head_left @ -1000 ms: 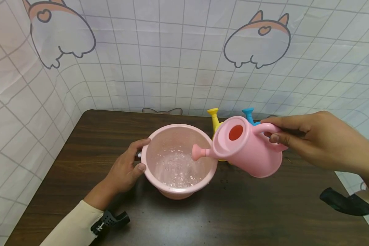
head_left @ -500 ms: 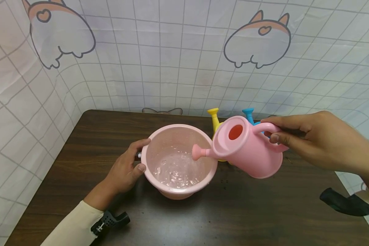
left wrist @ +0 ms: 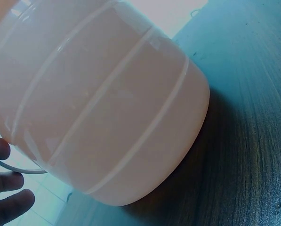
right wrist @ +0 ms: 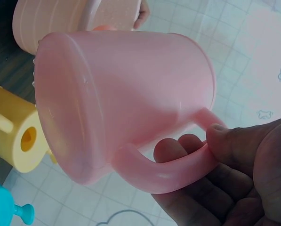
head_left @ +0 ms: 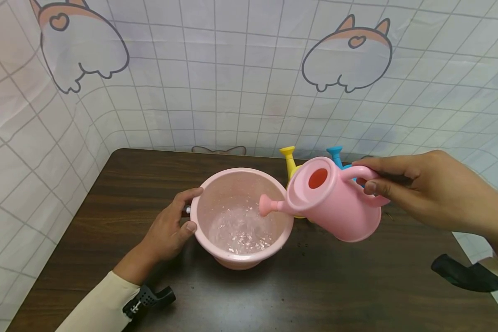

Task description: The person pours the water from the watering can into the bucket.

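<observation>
A pink watering can [head_left: 340, 207] is held up by its looped handle in my right hand [head_left: 431, 191], whose thumb and fingers wrap the handle [right wrist: 171, 176] in the right wrist view. The can leans left, and its spout head [head_left: 267, 205] hangs over the right side of a pale pink bucket [head_left: 203, 246]. Rippling water [head_left: 240, 233] lies in the bucket. My left hand [head_left: 168, 230] grips the bucket's left rim with thumb and fingers. In the left wrist view, fingertips [left wrist: 11, 207] show beside the bucket's wall and its thin handle [left wrist: 25, 169].
Behind the pink can stand a yellow watering can [head_left: 289, 159] and a blue one [head_left: 336, 154], both partly hidden. Water drops dot the dark wooden table [head_left: 336, 286]. A white grid-patterned cloth [head_left: 232, 69] hangs at the back and sides.
The ripples in the bucket's water have shifted. The pink can tips very slightly more, its base a little lower. Both hands keep their places.
</observation>
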Demonstrator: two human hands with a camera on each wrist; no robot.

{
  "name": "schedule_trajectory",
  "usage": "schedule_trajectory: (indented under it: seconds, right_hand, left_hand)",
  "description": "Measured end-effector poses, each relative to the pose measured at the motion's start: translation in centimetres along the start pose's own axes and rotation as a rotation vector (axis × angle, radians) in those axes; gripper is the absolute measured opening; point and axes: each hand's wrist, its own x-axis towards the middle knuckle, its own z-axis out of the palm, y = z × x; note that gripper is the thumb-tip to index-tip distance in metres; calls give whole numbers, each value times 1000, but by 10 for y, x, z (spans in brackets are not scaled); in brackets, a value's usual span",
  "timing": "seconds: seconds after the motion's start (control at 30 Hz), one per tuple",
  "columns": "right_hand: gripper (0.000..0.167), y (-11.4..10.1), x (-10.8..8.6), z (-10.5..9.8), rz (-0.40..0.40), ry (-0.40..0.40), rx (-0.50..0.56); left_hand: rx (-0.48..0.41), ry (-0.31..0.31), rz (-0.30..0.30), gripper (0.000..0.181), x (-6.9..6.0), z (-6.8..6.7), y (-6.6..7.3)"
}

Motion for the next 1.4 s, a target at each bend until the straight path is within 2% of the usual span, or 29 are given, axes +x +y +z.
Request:
schedule_trajectory:
  seconds: [0.9, 1.4]
  right_hand:
    - [44, -2, 1, 0, -36, 21, 15]
    - [43, -2, 1, 0, -7, 21, 17]
  left_hand:
    - [-26, -10, 5, 71, -1, 0, 1]
    - [-10, -9, -4, 71, 0, -1, 2]
